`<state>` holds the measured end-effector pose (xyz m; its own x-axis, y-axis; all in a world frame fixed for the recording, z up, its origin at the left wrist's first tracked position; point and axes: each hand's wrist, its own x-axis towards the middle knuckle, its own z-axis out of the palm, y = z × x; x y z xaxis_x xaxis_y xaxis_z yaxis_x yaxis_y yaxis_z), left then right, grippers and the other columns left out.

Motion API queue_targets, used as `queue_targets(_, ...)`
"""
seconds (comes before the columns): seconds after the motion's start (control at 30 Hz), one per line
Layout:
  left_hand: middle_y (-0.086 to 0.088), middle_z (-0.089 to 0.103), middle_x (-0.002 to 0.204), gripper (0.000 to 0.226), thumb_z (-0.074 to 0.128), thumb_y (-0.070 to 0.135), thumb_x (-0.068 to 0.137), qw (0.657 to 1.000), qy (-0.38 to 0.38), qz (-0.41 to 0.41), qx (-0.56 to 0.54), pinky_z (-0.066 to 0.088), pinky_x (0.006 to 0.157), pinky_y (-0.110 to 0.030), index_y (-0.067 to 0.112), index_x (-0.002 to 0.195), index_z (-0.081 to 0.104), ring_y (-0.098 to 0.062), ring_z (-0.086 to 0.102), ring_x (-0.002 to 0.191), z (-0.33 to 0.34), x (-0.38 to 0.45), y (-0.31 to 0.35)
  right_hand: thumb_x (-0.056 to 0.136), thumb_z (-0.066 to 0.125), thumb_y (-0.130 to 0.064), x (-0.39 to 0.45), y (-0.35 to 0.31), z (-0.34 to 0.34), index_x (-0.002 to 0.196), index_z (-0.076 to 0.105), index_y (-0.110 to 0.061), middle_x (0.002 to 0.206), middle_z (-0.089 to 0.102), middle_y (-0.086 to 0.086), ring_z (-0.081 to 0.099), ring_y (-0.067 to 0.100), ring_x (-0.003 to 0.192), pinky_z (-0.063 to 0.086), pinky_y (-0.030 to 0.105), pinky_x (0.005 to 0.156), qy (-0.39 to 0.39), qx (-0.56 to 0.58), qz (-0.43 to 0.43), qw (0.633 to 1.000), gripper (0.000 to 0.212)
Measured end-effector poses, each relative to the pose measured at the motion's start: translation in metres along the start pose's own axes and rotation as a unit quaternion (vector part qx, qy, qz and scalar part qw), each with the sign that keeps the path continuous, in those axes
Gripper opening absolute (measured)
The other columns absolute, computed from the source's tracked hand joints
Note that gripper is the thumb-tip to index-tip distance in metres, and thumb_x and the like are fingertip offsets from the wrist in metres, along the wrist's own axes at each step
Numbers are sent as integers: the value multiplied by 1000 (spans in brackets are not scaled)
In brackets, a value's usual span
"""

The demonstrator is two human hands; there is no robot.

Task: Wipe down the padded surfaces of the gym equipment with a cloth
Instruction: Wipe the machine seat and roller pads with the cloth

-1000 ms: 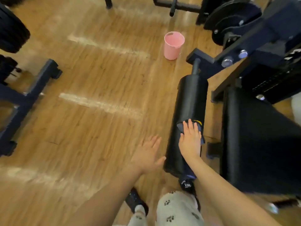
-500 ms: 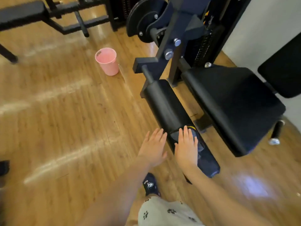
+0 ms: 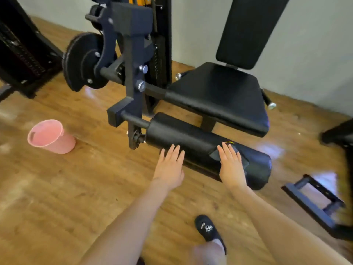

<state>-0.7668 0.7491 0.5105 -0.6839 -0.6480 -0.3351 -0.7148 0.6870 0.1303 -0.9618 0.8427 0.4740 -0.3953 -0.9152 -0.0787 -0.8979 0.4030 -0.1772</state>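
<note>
Pressing flat with straight fingers, the right hand (image 3: 231, 165) is shown on a dark cloth (image 3: 215, 154) laid on the roller pad (image 3: 191, 142), near its free end. The left hand (image 3: 170, 167), fingers straight and together, is held at the pad's near edge; contact cannot be told. Bare wooden floor (image 3: 86, 178) lies leftward, where a pink bucket (image 3: 50, 136) stands. The seat (image 3: 219, 92) is set behind the pad.

Both arms reach forward, left hand (image 3: 169, 167) and right hand (image 3: 231, 165) flat.
</note>
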Motion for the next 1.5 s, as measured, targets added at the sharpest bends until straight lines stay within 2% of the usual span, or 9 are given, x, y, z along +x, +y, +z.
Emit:
queue_targets(0.27, -10, -4, 159, 67, 39, 33, 99, 991, -122, 42, 45, -5, 118, -45, 12, 152, 2, -26, -8, 146, 71, -45, -38, 85, 45, 10, -80, -40, 64, 148, 14, -17, 157, 4, 3, -15, 13, 140, -9, 32, 113, -77, 80, -2, 994, 75)
queue_targets(0.53, -11, -2, 159, 70, 40, 32, 97, 993, -116, 25, -4, -3, 116, -45, 11, 151, 2, -27, -4, 146, 158, 6, -30, 89, 45, 3, -70, -21, 143, 148, 12, -18, 157, 4, 0, -9, 12, 142, -7, 30, 115, -100, 87, 44, 990, 71)
queue_targets(0.73, -7, -10, 159, 73, 42, 30, 97, 996, -56, 66, 3, -9, 115, -41, 14, 152, -4, -22, -12, 145, 235, 87, -69, 89, 47, 3, 6, -2, 244, 148, 13, -17, 157, 6, 2, -3, 19, 145, -7, 31, 114, -45, 53, 84, 994, 71)
queue_targets(0.83, -9, -12, 158, 76, 43, 35, 97, 997, -28, 76, 19, -6, 116, -43, 12, 151, -5, -24, -12, 145, 265, 143, -86, 87, 47, 5, 55, 21, 288, 147, 21, -13, 154, 18, 9, 7, 24, 144, 2, 36, 118, 2, 63, 108, 992, 68)
queue_targets(1.0, -8, -13, 158, 84, 51, 35, 94, 989, 61, -55, -121, -4, 117, -41, 11, 151, -6, -23, -14, 145, 305, 217, -105, 91, 50, -11, 96, 53, 352, 135, 44, -5, 137, 46, 17, 36, 34, 131, 22, 49, 113, 146, 87, 109, 979, 45)
queue_targets(1.07, -10, -16, 158, 89, 52, 37, 92, 990, 88, -60, -94, -3, 118, -43, 9, 150, -9, -25, -17, 144, 321, 232, -118, 91, 48, -16, 102, 57, 373, 132, 48, -4, 135, 49, 18, 40, 35, 129, 23, 50, 111, 189, 63, 104, 974, 43)
queue_targets(1.13, -13, -20, 156, 94, 54, 40, 90, 993, 95, -46, -48, -4, 117, -45, 6, 149, -12, -29, -18, 144, 330, 240, -124, 90, 37, -23, 106, 58, 382, 131, 49, -4, 136, 49, 17, 40, 34, 130, 21, 48, 110, 219, 55, 105, 969, 47)
queue_targets(1.23, -15, -19, 156, 96, 55, 40, 89, 993, 113, -37, -27, -4, 117, -46, 5, 149, -12, -31, -18, 143, 334, 238, -124, 91, 47, -13, 103, 53, 384, 132, 48, -3, 139, 46, 16, 37, 33, 133, 18, 48, 110, 245, 62, 102, 962, 42)
queue_targets(1.5, -13, -24, 155, 90, 50, 36, 93, 989, 144, -25, -25, -4, 118, -46, 7, 148, -15, -27, -23, 142, 333, 222, -133, 79, 57, 14, 57, 45, 403, 136, 44, -7, 148, 33, 8, 17, 19, 139, 15, 48, 114, 189, 97, 94, 973, 62)
